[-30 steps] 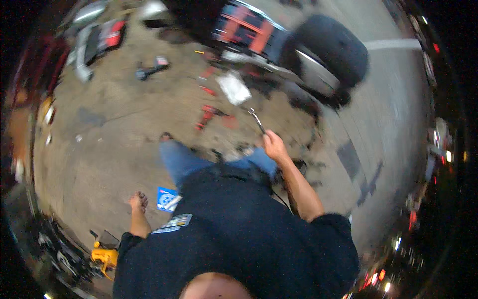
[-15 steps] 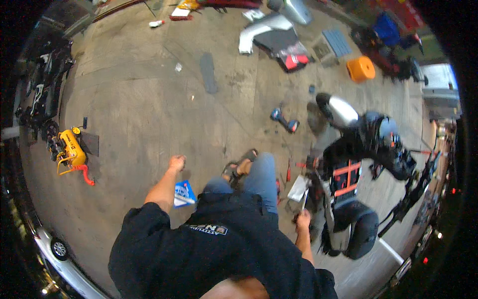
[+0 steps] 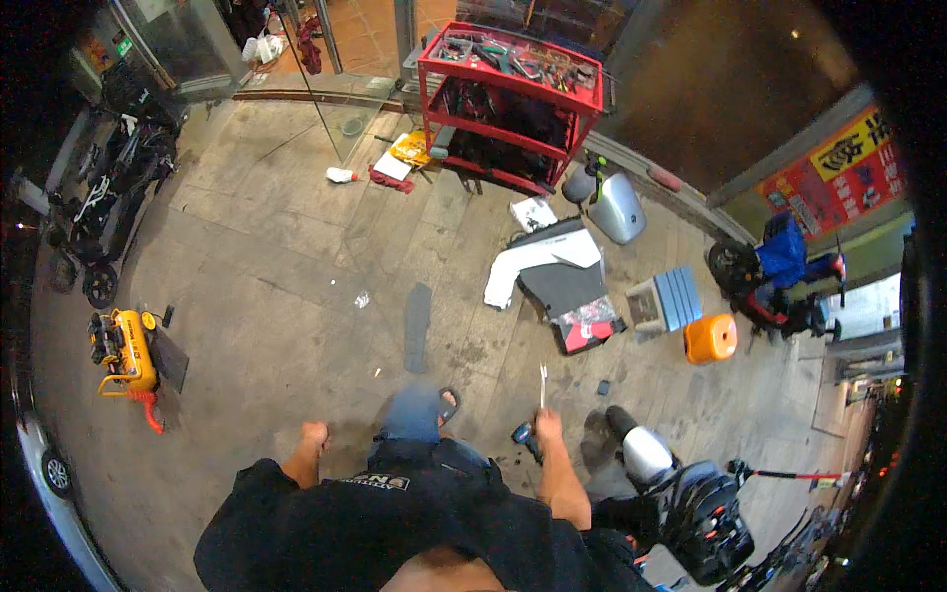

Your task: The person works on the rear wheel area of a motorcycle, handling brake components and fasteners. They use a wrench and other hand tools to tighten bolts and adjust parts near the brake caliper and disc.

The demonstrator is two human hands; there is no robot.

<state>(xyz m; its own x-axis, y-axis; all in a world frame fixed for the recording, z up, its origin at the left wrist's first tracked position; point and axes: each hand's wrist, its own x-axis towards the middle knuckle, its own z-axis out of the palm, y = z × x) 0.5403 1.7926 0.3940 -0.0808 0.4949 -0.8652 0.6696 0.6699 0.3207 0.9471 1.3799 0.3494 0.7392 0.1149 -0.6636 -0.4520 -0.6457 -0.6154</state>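
Observation:
My right hand (image 3: 548, 426) is closed around a slim silver wrench (image 3: 543, 383), whose forked tip points away from me. Just beneath that hand, a blue-and-black cordless drill (image 3: 526, 435) lies on the floor. My left hand (image 3: 315, 436) hangs at my side, fingers curled in, with nothing visible in it. To the right of my right arm stands a partly stripped scooter with a white front fender (image 3: 648, 456). Its rear part is cut off by the lower edge.
Ahead stands a red tool cart (image 3: 513, 79) loaded with tools. Nearer are white and dark body panels (image 3: 557, 271), a blue-lidded box (image 3: 676, 299) and an orange stool (image 3: 710, 338). A yellow air compressor (image 3: 136, 350) is at the left. A grey mat strip (image 3: 418, 326) lies before my feet.
I have moved forward, away from the scooter's side, carrying the wrench. The red tool cart has come into view ahead, and the blue packet near my left hand is out of sight.

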